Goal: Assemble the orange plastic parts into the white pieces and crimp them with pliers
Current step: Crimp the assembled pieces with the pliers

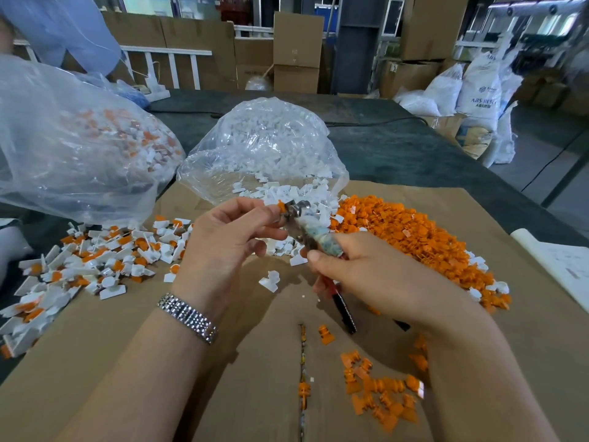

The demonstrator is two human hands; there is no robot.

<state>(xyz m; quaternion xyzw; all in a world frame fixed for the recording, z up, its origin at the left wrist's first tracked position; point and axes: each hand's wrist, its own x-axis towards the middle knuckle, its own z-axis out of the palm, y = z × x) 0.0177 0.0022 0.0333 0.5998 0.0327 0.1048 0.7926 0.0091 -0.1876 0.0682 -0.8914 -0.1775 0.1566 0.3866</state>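
While the left hand [229, 237] pinches a small orange-and-white plastic piece [281, 207] above the brown cardboard sheet [191, 362] on the tabletop, the right hand [366, 272] grips the red-and-black-handled metal pliers [306, 228], nose at that piece; loose orange plastic parts [414, 237] heaped right of the hands, assembled white-and-orange pieces [95, 263] left, clear plastic bag of white pieces [271, 148] behind
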